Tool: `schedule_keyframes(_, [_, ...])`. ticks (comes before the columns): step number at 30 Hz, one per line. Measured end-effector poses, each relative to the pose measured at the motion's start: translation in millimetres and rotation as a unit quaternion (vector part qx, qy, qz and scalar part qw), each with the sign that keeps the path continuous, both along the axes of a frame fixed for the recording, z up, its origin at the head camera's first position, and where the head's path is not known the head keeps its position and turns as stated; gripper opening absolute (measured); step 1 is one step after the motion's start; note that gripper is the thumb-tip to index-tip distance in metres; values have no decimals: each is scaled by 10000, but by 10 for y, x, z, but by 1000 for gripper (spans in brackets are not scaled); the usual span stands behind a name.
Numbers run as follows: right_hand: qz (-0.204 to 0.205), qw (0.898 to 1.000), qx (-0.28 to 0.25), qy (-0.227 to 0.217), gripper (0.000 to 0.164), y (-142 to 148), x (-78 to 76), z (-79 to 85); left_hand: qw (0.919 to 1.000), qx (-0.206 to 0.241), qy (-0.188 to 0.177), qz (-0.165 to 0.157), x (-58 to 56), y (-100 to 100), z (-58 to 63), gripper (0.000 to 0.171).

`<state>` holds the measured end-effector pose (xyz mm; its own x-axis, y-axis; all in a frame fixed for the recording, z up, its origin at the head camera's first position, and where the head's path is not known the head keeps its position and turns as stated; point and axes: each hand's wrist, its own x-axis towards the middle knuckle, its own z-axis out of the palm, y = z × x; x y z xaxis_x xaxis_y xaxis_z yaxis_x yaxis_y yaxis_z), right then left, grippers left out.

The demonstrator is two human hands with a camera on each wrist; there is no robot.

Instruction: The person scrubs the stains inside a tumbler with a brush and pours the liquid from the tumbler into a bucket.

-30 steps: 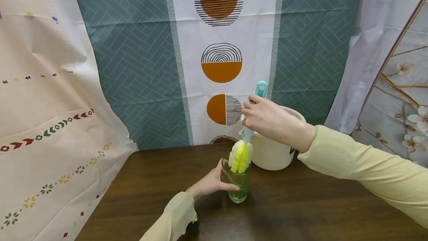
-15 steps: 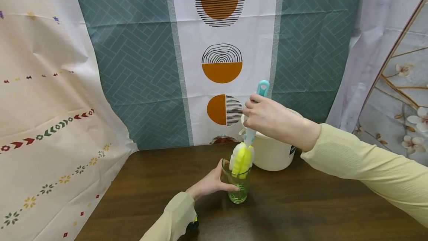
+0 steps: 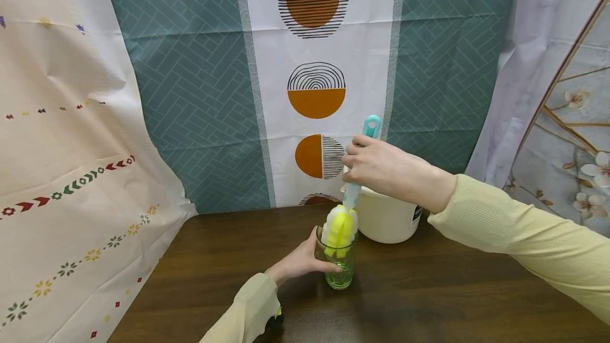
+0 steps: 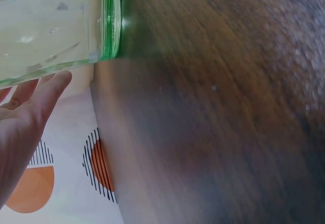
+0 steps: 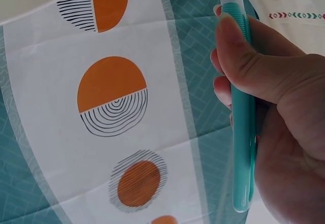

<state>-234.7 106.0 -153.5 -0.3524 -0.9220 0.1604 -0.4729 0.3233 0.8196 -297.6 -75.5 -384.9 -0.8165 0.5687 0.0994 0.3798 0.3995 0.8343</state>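
My left hand [image 3: 301, 261] holds a green-tinted drinking glass [image 3: 344, 274] upright on the table, thumb on the near side and fingers going round behind it. In the left wrist view the base of the glass [image 4: 109, 21] and a few fingers along its wall show. My right hand [image 3: 381, 167] grips a sponge bottle brush by its teal handle [image 5: 244, 148], thumb pressed along it in the right wrist view. The yellow and white sponge head [image 3: 341, 226] points down, its lower part inside the glass and its upper part above the rim.
A cream-coloured tub [image 3: 386, 221] with a lip stands just behind the glass, partly hidden by the right hand. The dark wooden table [image 3: 214, 279] ends at a patterned curtain [image 3: 190, 120]. Floral cloths hang at both sides.
The sponge head has gone a little lower into the glass and shifted slightly left, after a small swing to the right. The left hand and glass stay put.
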Motion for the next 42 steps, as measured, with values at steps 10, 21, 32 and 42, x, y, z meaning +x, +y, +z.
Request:
schedule_keyframes(10, [74, 9999, 37, 94, 21, -48, 90, 54, 9998, 119, 62, -160, -1, 5, 12, 81])
schedule_keyframes(21, [116, 9998, -59, 131, 18, -61, -53, -82, 9990, 330, -114, -296, 168, 13, 225, 78])
schedule_keyframes(32, [-81, 9999, 80, 20, 18, -62, -181, -250, 9979, 418, -200, -452, 123, 17, 197, 69])
schedule_keyframes(42, [24, 9999, 131, -9, 14, -87, -245, -386, 9978, 430, -142, -484, 128, 11, 197, 71])
